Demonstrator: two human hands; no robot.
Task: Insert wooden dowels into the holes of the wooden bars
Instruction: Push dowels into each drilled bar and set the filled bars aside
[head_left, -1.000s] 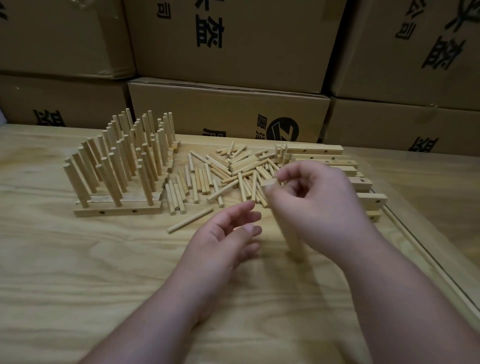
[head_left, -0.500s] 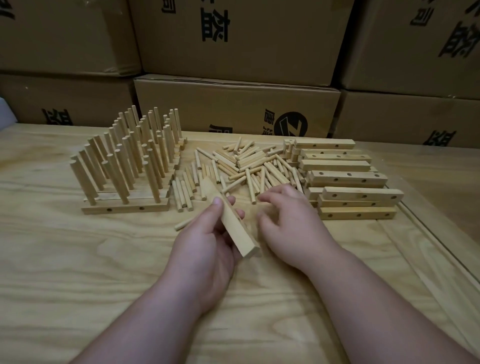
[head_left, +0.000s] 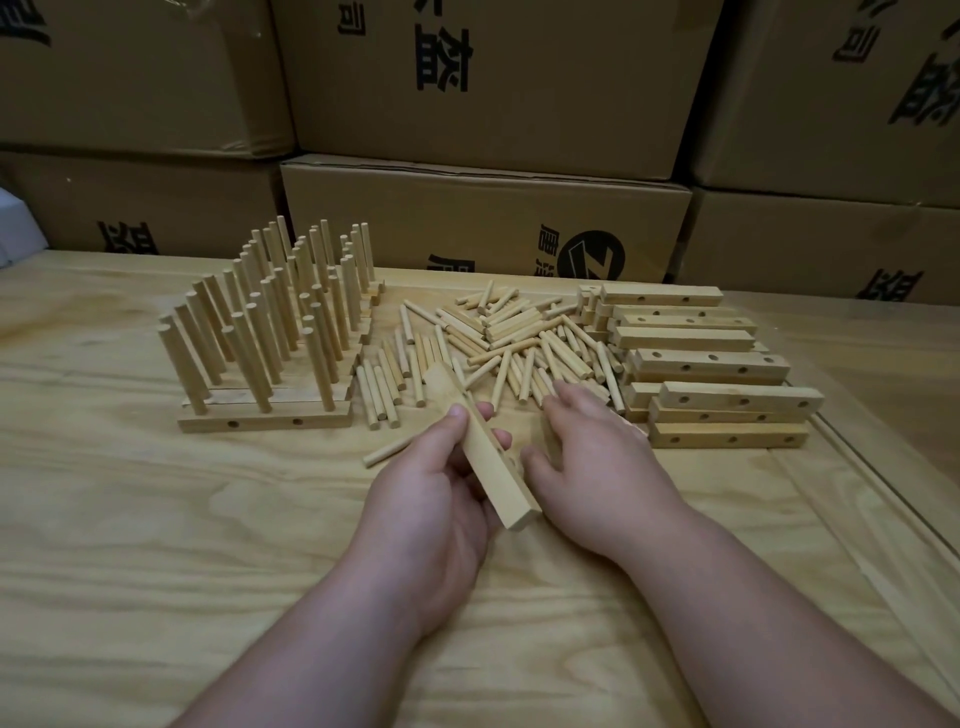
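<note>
My left hand (head_left: 431, 499) grips a pale wooden bar (head_left: 488, 462), held slanted above the table with its near end toward me. My right hand (head_left: 597, 467) lies palm down just right of the bar, fingers spread onto the near edge of a loose pile of wooden dowels (head_left: 514, 338); whether it holds one is hidden. A single dowel (head_left: 389, 452) lies apart on the table left of my left hand. Drilled bars (head_left: 717, 395) are stacked at the right. At the left stand several bars with upright dowels fitted (head_left: 270, 332).
The work surface is a light wooden table (head_left: 156, 545) with a raised strip (head_left: 883, 499) running along its right side. Stacked cardboard boxes (head_left: 483, 218) form a wall right behind the table. A white object (head_left: 15, 234) shows at the far left edge.
A second ago my right hand held the bar upright; my left hand has taken it and holds it slanted. My right hand has dropped to the dowel pile.
</note>
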